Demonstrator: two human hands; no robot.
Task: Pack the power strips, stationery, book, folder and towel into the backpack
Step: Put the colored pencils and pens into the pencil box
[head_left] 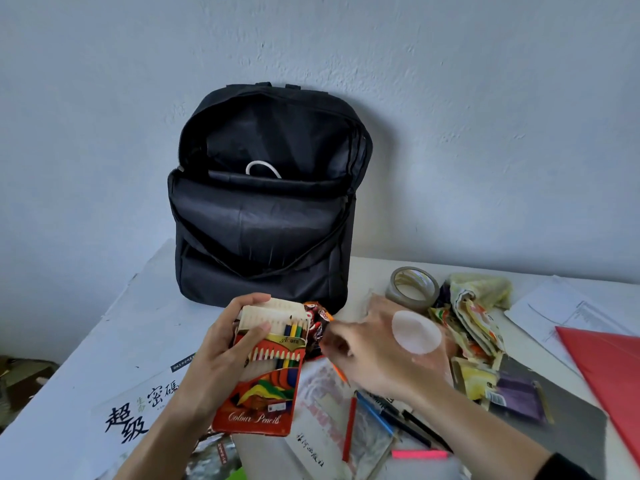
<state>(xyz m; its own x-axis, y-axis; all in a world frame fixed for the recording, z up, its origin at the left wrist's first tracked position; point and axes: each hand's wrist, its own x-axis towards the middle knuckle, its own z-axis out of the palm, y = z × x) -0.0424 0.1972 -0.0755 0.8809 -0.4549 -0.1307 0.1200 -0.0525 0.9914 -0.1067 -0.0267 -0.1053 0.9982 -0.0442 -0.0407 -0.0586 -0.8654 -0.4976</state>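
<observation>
Backpack (263, 237) upright, unzipped, against wall (485, 98) at table (138, 323) back | my left hand (221, 355) fingers curled round open colour pencil box (266, 379) before it | my right hand (384, 351) beside box, blurred, grip unclear

The backpack (266, 202) mouth gapes open, unobstructed from above; a tape roll (412, 287), towel (478, 306) and loose pencils (377, 415) crowd the table's (145, 327) right side.
</observation>
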